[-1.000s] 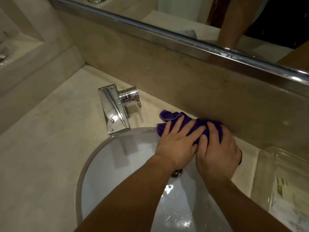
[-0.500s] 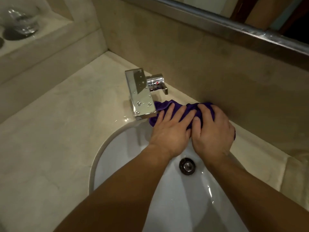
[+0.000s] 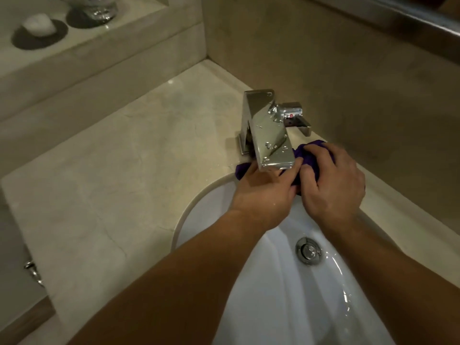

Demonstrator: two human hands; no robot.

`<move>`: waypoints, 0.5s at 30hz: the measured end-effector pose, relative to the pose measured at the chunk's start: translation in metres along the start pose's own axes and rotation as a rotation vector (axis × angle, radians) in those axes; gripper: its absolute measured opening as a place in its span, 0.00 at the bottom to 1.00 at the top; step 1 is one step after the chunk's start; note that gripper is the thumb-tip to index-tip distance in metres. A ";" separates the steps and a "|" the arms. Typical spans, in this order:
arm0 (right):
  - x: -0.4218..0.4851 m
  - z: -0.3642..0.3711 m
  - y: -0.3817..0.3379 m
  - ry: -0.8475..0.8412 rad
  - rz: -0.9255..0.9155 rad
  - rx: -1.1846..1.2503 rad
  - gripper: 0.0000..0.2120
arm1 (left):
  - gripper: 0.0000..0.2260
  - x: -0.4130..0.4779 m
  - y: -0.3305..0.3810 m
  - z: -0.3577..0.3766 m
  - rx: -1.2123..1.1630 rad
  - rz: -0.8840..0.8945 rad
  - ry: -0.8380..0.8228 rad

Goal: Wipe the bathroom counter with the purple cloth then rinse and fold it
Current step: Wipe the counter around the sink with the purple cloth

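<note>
Crumpled purple cloth (image 3: 310,159), mostly concealed beneath the left hand (image 3: 263,192), the right hand (image 3: 333,185) and the chrome block-shaped faucet spout (image 3: 267,135). Left fingertips hidden under the spout. White oval basin (image 3: 286,295) and clear glass vessel (image 3: 92,7) cut off by frame edges.

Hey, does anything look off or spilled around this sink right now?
Nothing stands out. Water droplets bead on the chrome faucet, and both hands press the purple cloth onto the counter beneath its spout.
</note>
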State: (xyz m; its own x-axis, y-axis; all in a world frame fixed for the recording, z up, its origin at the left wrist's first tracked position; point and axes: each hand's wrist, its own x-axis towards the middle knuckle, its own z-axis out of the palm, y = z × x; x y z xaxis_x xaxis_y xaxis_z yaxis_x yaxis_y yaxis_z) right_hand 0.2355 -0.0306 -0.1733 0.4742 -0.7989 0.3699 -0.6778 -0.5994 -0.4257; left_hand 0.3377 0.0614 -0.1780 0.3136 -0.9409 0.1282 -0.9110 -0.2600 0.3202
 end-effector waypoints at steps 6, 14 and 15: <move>-0.005 0.007 -0.011 0.000 -0.047 0.015 0.21 | 0.22 -0.010 -0.020 -0.003 0.065 0.118 0.126; -0.014 0.022 -0.038 -0.082 -0.093 -0.050 0.21 | 0.19 -0.029 -0.060 -0.016 -0.034 0.230 0.079; -0.015 0.026 -0.043 -0.102 -0.090 -0.062 0.21 | 0.19 -0.033 -0.064 -0.018 -0.049 0.210 0.085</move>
State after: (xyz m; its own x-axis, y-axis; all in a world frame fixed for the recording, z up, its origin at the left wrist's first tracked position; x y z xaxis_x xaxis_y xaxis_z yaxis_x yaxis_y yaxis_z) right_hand 0.2716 0.0060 -0.1818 0.5872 -0.7449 0.3169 -0.6619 -0.6672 -0.3417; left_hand 0.3908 0.1127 -0.1859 0.1419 -0.9511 0.2745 -0.9453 -0.0479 0.3228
